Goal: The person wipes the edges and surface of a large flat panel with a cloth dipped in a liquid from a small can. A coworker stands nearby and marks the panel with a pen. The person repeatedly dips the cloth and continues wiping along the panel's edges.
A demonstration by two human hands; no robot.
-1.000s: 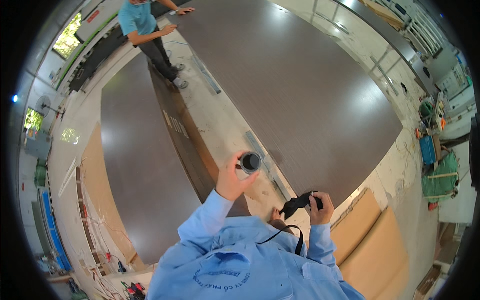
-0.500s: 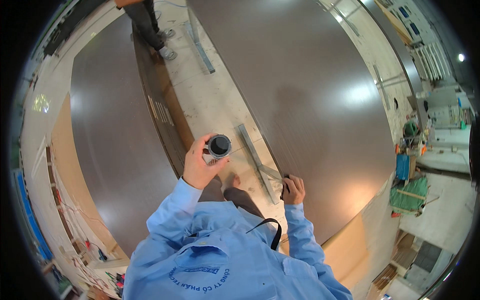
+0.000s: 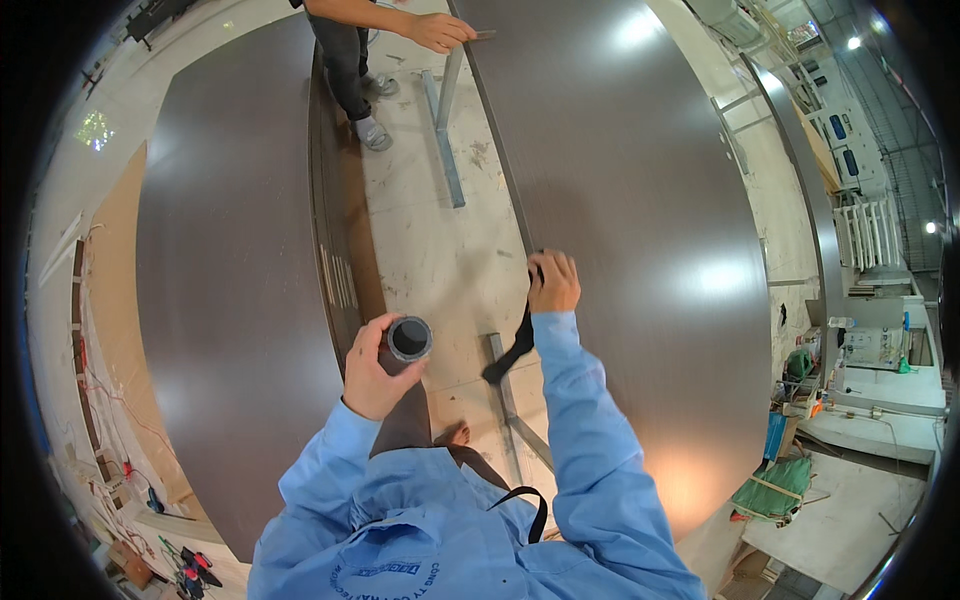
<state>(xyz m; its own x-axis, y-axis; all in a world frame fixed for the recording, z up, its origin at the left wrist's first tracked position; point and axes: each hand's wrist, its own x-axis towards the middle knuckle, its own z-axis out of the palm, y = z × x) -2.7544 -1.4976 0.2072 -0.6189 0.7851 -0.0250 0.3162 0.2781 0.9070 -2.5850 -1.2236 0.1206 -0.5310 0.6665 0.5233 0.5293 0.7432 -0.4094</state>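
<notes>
My left hand (image 3: 372, 372) is wrapped round a small round cup (image 3: 411, 339) with a greyish rim and a dark inside, held upright over the gap between two large dark panels. My right hand (image 3: 555, 283) is closed on a black sock-like cloth (image 3: 516, 348), whose loose end hangs down past the panel's edge. Its fingers rest on the near left edge of the right-hand dark brown panel (image 3: 640, 330). What the fingertips press on is partly hidden.
At the far end, a co-worker's hand (image 3: 440, 32) holds a small flat tool at the same panel's edge. On my left lies a stack of dark panels (image 3: 230, 250). Metal stand legs (image 3: 446, 140) stand on the floor between. A green tarp (image 3: 775, 488) lies at right.
My right hand has moved forward along the panel's edge, and the black cloth now shows hanging. The cup has shifted slightly left and nearer. The co-worker's arm has come into view.
</notes>
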